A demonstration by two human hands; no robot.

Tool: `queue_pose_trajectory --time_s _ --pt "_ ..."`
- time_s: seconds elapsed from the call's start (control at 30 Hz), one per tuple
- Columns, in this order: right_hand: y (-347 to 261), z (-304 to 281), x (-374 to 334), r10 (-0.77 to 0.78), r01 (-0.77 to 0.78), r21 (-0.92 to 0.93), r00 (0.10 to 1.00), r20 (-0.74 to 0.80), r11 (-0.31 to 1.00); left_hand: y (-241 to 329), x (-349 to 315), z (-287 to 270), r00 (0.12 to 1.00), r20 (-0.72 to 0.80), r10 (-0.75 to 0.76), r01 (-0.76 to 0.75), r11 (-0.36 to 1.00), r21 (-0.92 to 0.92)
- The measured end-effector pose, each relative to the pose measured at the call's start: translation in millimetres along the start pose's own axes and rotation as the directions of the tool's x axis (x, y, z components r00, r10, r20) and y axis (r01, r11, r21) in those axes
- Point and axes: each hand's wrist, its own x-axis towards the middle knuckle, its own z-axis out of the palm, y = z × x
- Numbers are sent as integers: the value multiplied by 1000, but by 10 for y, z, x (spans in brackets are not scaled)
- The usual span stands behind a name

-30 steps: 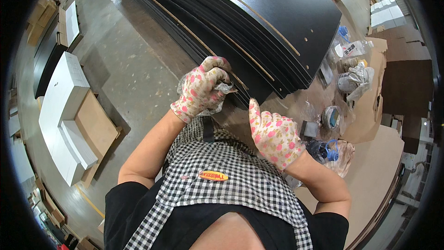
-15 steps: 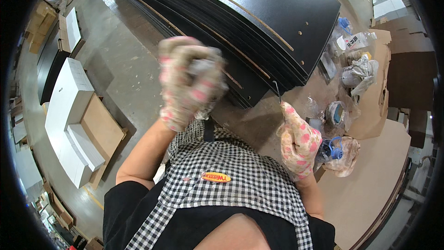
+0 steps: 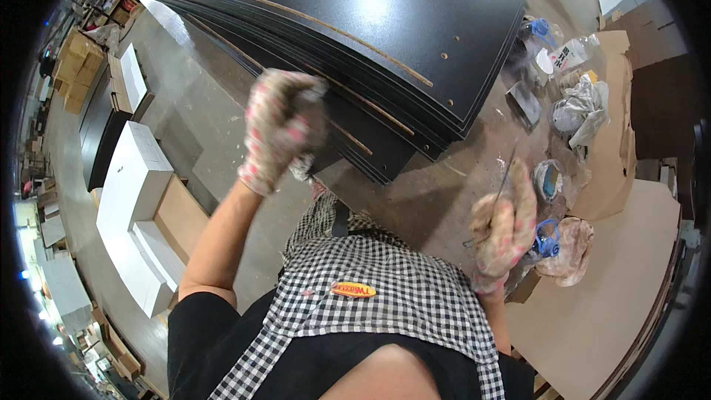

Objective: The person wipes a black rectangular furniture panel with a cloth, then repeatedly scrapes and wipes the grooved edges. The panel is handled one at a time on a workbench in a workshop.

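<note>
My left hand (image 3: 281,130), in a stained white glove with pink spots, is closed in front of the stack of black panels (image 3: 378,7). A crumpled greyish-white rag (image 3: 302,167) sticks out below its fingers; blur hides how it is gripped. Off the stack's near right corner, my right hand (image 3: 509,226), in a matching glove, is closed on a thin metal tool (image 3: 506,176). One slim end rises above the fingers, and the other pokes out at the left of the hand. The top panel has small holes near its right end and a bare brown groove along its near side.
On the right lie plastic bottles (image 3: 574,55), a crumpled wrapper (image 3: 581,107), a roll of tape (image 3: 548,179) and a blue-handled bottle (image 3: 546,241), beside cardboard (image 3: 611,148) and a beige board (image 3: 600,289). White panels (image 3: 133,200) are stacked on the floor at left.
My right hand has drawn away from the panel stack, right and downward, and the tool's hooked end no longer points at it. My left hand has shifted slightly left. The view has turned a little.
</note>
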Motion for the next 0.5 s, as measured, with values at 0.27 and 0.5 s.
queue_pose_trajectory --time_s 0.27,0.5 --pt "178 101 240 176 -153 183 977 -117 971 -302 132 -249 955 -145 -261 283 944 170" --pt "1038 203 1017 191 33 464 883 -428 885 -373 -348 -216 1000 8 -9 9 999 -34"
